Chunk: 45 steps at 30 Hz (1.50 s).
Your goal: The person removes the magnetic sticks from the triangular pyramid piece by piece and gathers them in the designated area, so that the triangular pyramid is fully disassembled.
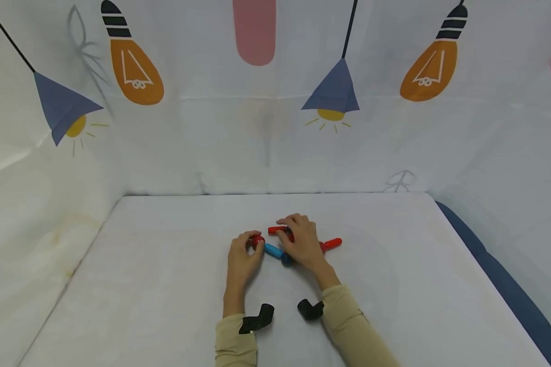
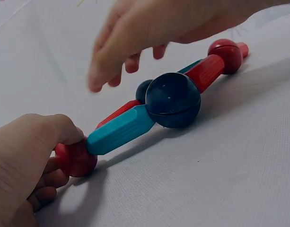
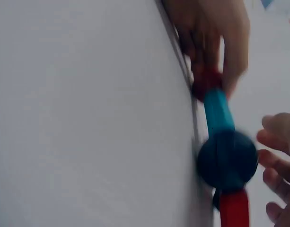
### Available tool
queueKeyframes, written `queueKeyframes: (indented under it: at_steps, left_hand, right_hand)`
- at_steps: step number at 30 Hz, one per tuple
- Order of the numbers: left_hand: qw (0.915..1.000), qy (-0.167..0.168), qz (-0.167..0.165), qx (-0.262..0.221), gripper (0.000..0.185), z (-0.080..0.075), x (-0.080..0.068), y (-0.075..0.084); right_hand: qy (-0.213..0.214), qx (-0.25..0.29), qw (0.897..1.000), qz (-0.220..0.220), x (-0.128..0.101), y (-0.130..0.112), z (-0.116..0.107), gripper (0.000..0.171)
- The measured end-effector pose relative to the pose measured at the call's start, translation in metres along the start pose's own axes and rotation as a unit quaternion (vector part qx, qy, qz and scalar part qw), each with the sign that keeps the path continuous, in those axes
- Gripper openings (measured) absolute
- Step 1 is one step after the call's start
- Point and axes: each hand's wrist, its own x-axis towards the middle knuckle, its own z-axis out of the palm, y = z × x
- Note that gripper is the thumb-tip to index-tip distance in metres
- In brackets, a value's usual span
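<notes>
A person's two hands work at a chain of toy rods and balls near the middle of a white-covered table (image 1: 165,285), which is walled on three sides by a cloth backdrop (image 1: 266,132) printed with lamps and bulbs. Bare cloth lies wide open to the left, right and front of the toy; a dark blue strip (image 1: 500,275) runs along the table's right edge.

The left hand (image 1: 241,258) curls its thumb and fingers round a red ball (image 2: 76,158) at the near end of the chain, pinching it against the table. A teal rod (image 2: 120,130) runs from that ball to a dark blue ball (image 2: 173,100), from which a red rod (image 2: 206,71) leads to a second red ball (image 2: 226,54). Another red rod (image 2: 117,113) and a smaller dark ball (image 2: 144,90) lie just behind, partly hidden.

The right hand (image 1: 303,242) arches over the middle of the chain, fingers loosely spread and bent downward. From the head view it covers most of the pieces; whether its fingertips (image 2: 95,82) touch anything cannot be told. The right wrist view is blurred, and shows only the teal rod, the dark blue ball and a cut-off red rod.
</notes>
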Motion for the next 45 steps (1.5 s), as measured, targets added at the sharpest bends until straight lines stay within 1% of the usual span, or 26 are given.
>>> queueKeyframes:
  at_steps: [3, 5, 7, 9, 12, 14, 17, 18, 21, 23, 25, 27, 29, 31, 33, 36, 38, 40, 42, 43, 45]
  left_hand:
    - [0.9997, 0.011, 0.023, 0.005, 0.023, 0.0, 0.003, 0.001]
    - [0.9993, 0.015, 0.033, 0.005, 0.023, 0.0, 0.004, 0.001]
    - [0.9994, 0.011, 0.032, 0.005, 0.024, 0.0, 0.005, 0.002]
    - [0.9997, 0.011, 0.023, 0.0, 0.024, 0.0, 0.005, 0.003]
    - [0.9998, 0.017, -0.001, -0.013, 0.025, 0.0, 0.005, 0.005]
    - [0.9994, 0.026, -0.013, -0.019, 0.025, -0.001, 0.006, 0.007]
    - [0.9992, 0.027, -0.023, -0.017, 0.026, -0.003, 0.012, 0.009]
    - [0.9993, 0.022, -0.027, -0.014, 0.027, -0.004, 0.015, 0.01]
    - [0.9995, 0.006, -0.031, -0.006, 0.028, -0.005, 0.031, 0.01]
    - [0.9997, -0.008, -0.023, -0.001, 0.028, -0.003, 0.043, 0.01]
    - [0.9997, -0.024, -0.005, -0.003, 0.028, 0.001, 0.055, 0.009]
    - [0.9989, -0.045, 0.014, 0.0, 0.028, 0.006, 0.064, 0.008]
    - [0.9974, -0.066, 0.028, 0.004, 0.028, 0.011, 0.071, 0.007]
    - [0.996, -0.083, 0.029, 0.011, 0.029, 0.015, 0.075, 0.006]
    - [0.9953, -0.092, 0.026, 0.018, 0.032, 0.018, 0.077, 0.006]
    - [0.9961, -0.083, 0.023, 0.019, 0.037, 0.014, 0.072, 0.003]
    - [0.9975, -0.067, 0.022, 0.006, 0.039, 0.009, 0.063, 0.003]
    - [0.9984, -0.049, 0.024, -0.016, 0.037, 0.004, 0.047, 0.005]
    - [0.9979, -0.043, 0.026, -0.04, 0.032, 0.0, 0.027, 0.005]
    - [0.9971, -0.051, 0.03, -0.048, 0.029, -0.002, 0.017, 0.005]
    - [0.9939, -0.08, 0.066, -0.038, 0.026, -0.003, -0.001, 0.002]
  right_hand:
    - [-0.025, -0.02, 0.999, -0.03, -0.011, -0.012, 0.0, 0.03]
    - [-0.05, -0.04, 0.997, -0.033, -0.016, -0.018, 0.001, 0.03]
    - [-0.065, -0.055, 0.996, -0.029, -0.019, -0.021, 0.003, 0.027]
    - [-0.07, -0.054, 0.996, -0.029, -0.022, -0.022, 0.005, 0.023]
    - [-0.078, -0.043, 0.995, -0.035, -0.025, -0.022, 0.005, 0.022]
    - [-0.09, -0.023, 0.995, -0.04, -0.026, -0.019, 0.003, 0.023]
    - [-0.109, 0.021, 0.993, -0.037, -0.026, -0.012, -0.007, 0.025]
    - [-0.114, 0.036, 0.992, -0.035, -0.026, -0.01, -0.011, 0.024]
    - [-0.135, 0.073, 0.988, -0.006, -0.028, -0.003, -0.025, 0.023]
    - [-0.158, 0.09, 0.983, 0.018, -0.03, -0.001, -0.033, 0.024]
    - [-0.184, 0.103, 0.977, 0.036, -0.032, 0.001, -0.037, 0.025]
    - [-0.205, 0.111, 0.972, 0.041, -0.034, 0.003, -0.04, 0.026]
    - [-0.213, 0.114, 0.97, 0.039, -0.035, 0.004, -0.042, 0.026]
    - [-0.214, 0.109, 0.97, 0.036, -0.036, 0.006, -0.043, 0.026]
    - [-0.214, 0.106, 0.971, 0.035, -0.036, 0.007, -0.044, 0.026]
    - [-0.216, 0.104, 0.97, 0.037, -0.035, 0.005, -0.041, 0.026]
    - [-0.215, 0.102, 0.97, 0.044, -0.034, 0.005, -0.04, 0.026]
    - [-0.212, 0.096, 0.971, 0.05, -0.033, 0.005, -0.04, 0.026]
    - [-0.207, 0.09, 0.973, 0.052, -0.033, 0.006, -0.039, 0.026]
    - [-0.204, 0.089, 0.974, 0.051, -0.033, 0.007, -0.038, 0.026]
    - [-0.197, 0.083, 0.976, 0.045, -0.034, 0.007, -0.036, 0.026]
